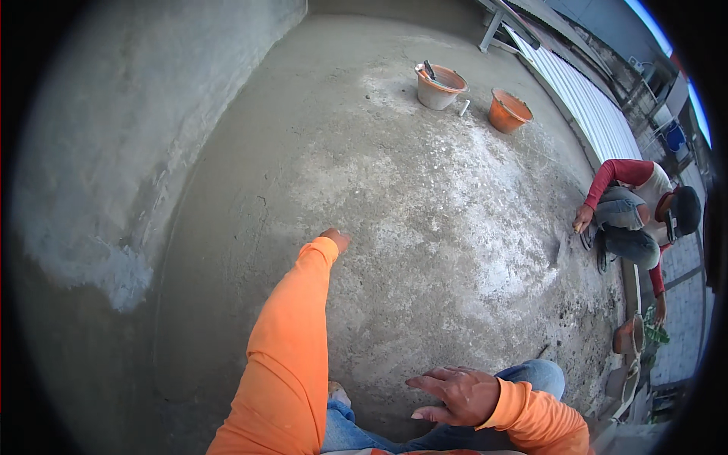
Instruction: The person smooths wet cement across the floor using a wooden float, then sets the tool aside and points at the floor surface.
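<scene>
My left arm, in an orange sleeve, stretches forward over the rough grey concrete floor (364, 296). At its end my left hand (338, 240) looks curled closed, low over the floor. Whatever it may hold is hidden beneath the hand. My right hand (457, 395) hangs in front of my bent knee (538, 374) in blue jeans. Its fingers are apart, with thumb and forefinger pointing left, and it holds nothing. White powdery patches spread across the floor ahead and to the right.
A pale, orange-rimmed bucket (437, 92) with a dark-handled tool in it and an orange bucket (509, 114) stand ahead. At right, a person (637, 201) crouches near the floor's edge. Pots (626, 335) line the lower right. A grey wall (152, 114) rises at left.
</scene>
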Tool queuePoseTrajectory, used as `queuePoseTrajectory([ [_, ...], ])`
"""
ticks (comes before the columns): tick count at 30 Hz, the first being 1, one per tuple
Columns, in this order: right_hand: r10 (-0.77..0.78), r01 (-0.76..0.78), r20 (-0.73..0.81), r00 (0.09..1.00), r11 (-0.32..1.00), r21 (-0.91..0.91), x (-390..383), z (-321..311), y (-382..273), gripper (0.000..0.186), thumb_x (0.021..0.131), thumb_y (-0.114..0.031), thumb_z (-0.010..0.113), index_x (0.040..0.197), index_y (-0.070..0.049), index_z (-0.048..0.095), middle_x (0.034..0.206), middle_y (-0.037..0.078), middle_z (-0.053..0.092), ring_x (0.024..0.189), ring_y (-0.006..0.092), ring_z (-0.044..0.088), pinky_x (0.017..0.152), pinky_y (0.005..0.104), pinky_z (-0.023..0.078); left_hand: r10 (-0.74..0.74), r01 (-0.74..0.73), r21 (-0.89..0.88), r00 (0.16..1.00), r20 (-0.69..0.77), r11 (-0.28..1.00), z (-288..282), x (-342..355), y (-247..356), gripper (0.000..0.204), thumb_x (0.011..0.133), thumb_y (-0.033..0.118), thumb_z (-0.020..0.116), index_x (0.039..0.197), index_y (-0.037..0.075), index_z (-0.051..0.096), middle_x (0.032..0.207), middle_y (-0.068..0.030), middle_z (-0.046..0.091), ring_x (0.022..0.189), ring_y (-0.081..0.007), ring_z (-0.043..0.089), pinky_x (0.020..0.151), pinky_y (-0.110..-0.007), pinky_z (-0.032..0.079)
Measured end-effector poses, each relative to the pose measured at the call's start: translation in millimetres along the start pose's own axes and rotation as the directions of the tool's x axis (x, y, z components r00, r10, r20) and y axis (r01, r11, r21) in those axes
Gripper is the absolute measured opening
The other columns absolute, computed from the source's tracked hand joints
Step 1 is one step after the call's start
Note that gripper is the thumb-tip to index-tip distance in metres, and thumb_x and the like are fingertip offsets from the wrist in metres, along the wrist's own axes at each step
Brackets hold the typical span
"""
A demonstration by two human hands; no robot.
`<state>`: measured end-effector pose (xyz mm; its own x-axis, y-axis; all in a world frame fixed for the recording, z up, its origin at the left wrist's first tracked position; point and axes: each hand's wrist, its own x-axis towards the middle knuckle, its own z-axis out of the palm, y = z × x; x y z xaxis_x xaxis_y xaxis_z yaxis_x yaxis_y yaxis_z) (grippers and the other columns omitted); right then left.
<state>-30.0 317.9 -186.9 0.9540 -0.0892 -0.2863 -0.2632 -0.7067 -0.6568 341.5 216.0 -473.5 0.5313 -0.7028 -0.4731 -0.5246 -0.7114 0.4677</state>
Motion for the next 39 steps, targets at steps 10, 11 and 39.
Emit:
queuePoseTrajectory([
  [10,0.051,-0.048,0.098,0.994,0.999,-0.025,-1,2,4,0.059,0.089,-0.047,0.05,0.125,0.0,0.045,0.108,0.023,0.057,0.096,0.0388,0.059,0.084,0.0432,0.048,-0.101,0.118,-0.178,0.989,0.103,0.977,-10,-12,8,0.041,0.086,0.033,0.044,0.1,-0.003,0.06,0.084,-0.0171,0.065,0.06,-0.0258,0.064,0.067,-0.037,0.049],
  [11,0.066,-0.064,0.089,0.994,0.998,-0.019,-2,3,6,0.059,0.089,-0.047,0.05,0.125,0.0,0.045,0.108,0.023,0.057,0.096,0.0388,0.059,0.084,0.0432,0.048,-0.105,0.117,-0.205,0.992,0.07,0.972,-11,-18,12,0.044,0.084,0.034,0.046,0.104,-0.004,0.058,0.085,-0.0168,0.065,0.059,-0.0262,0.064,0.067,-0.037,0.049],
  [39,0.024,-0.023,0.072,0.997,1.0,-0.006,-4,5,7,0.057,0.09,-0.045,0.048,0.124,0.001,0.045,0.105,0.025,0.056,0.095,0.0402,0.058,0.083,0.0447,0.047,-0.002,0.001,-0.227,1.0,-0.005,0.974,18,18,-23,0.022,0.068,0.016,0.078,0.076,0.004,0.062,0.079,-0.0104,0.066,0.076,-0.022,0.062,0.074,-0.034,0.049],
])
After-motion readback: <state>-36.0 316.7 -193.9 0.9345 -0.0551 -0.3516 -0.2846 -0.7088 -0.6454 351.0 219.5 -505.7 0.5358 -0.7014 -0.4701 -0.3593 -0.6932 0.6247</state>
